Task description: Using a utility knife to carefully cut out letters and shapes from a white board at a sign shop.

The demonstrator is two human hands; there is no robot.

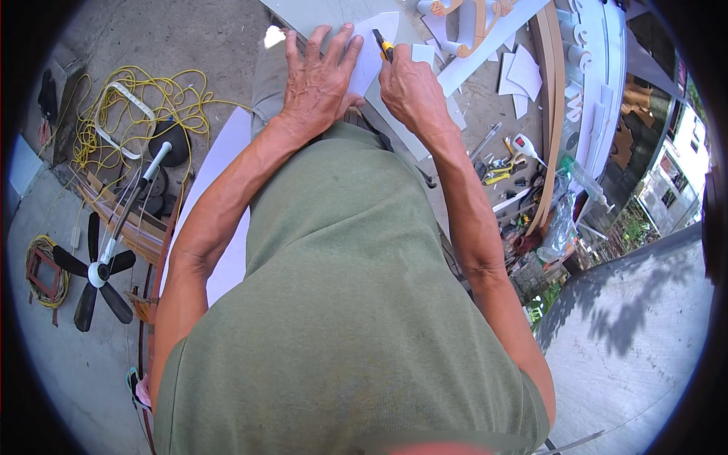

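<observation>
Right hand (413,91) clenches a yellow-and-black utility knife (385,47) upright just right of the flat white sheet (371,57), which the left hand (322,80) presses open-palmed.

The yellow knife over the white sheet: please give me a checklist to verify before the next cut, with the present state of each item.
1. Right hand closed firmly on the yellow knife: ok.
2. Left hand pressing flat on the white sheet: ok.
3. Left fingers away from the blade: not ok, they lie close beside it.
4. Blade tip touching the sheet: cannot tell, it is too small.
5. Cut line marked on the sheet: cannot tell.
6. Sheet lying flat under the hands: ok.
</observation>
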